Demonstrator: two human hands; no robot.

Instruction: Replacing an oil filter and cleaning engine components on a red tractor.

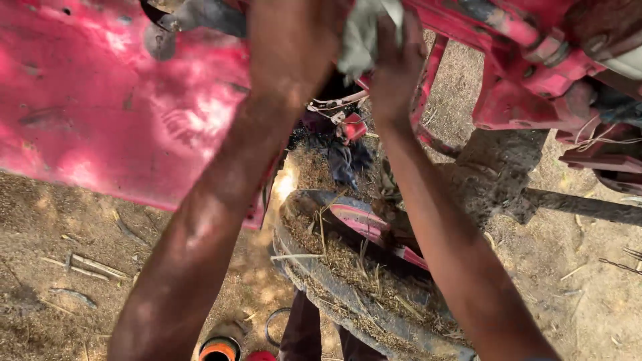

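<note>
Both my arms reach up to 12 o'clock. Right hand (394, 63) has its fingers (391, 33) pinched on a crumpled grey-white cloth rag (361, 37), pressed against the red painted metal machine body (100, 100), probably for wiping. Left hand (294, 40) sits beside the rag; fingers hidden, grip unclear. At 6 o'clock a muddy black rubber tyre (321, 287) lies flat, its hollow full of dry straw (361, 267) and a pink strip. Dirt ground (588, 294) all round.
</note>
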